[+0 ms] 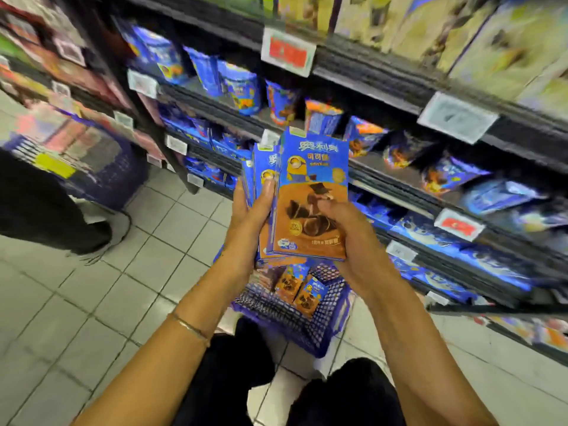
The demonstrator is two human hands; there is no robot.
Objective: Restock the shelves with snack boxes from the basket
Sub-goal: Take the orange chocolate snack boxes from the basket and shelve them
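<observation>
On the pale tiled floor of a shop aisle, a person in dark trousers stands over a blue plastic basket, both bare forearms reaching forward. A thin bracelet circles the left wrist. The left hand grips a fanned stack of snack boxes from its left side, thumb laid flat on the face of a box behind the front one. The right hand clasps the front box at its lower right corner, thumb pressed on the printed chocolate picture, fingers curled behind. The boxes stand upright, blue at the top and orange-brown below, with a yellow cartoon figure, and are held above the basket, level with the middle shelves. Below them, loose boxes of the same design lie tilted inside the basket, which rests on the floor just beside the shelving. Beyond the hands, black shelves run across the right, stocked with blue packets, white and red price tags clipped to their edges; yellowish cartons, blurred, fill the top row. Farther left, a second basket full of goods stands by another person's dark-trousered leg.
</observation>
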